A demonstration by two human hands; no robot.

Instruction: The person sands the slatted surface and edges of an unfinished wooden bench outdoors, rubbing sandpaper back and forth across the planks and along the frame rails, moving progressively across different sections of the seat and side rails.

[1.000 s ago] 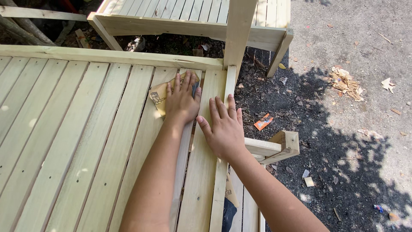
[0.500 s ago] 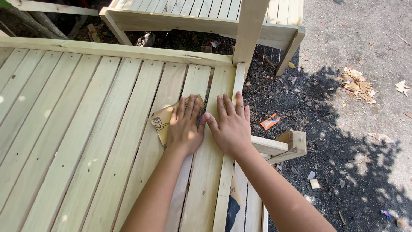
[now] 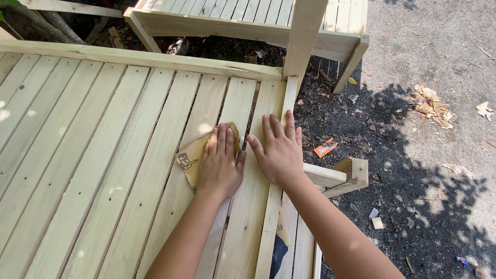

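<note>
Head view. Two bare hands, both flat, palms down, fingers spread, gripping nothing. Left hand point(image 3: 221, 164) presses one tan sheet of sandpaper point(image 3: 192, 157) onto a pale slatted wooden panel point(image 3: 93, 155); the sheet sticks out to the left from under its fingers. Right hand point(image 3: 279, 150) rests just beside the left, thumbs nearly touching, on the outermost slat. One upright wooden post point(image 3: 302, 36) stands beyond the right fingertips. One orange scrap point(image 3: 325, 147) lies on the dark ground right of that hand.

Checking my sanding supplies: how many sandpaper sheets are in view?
1: the sandpaper lies flat on the slats under the left hand. More may be hidden.
</note>
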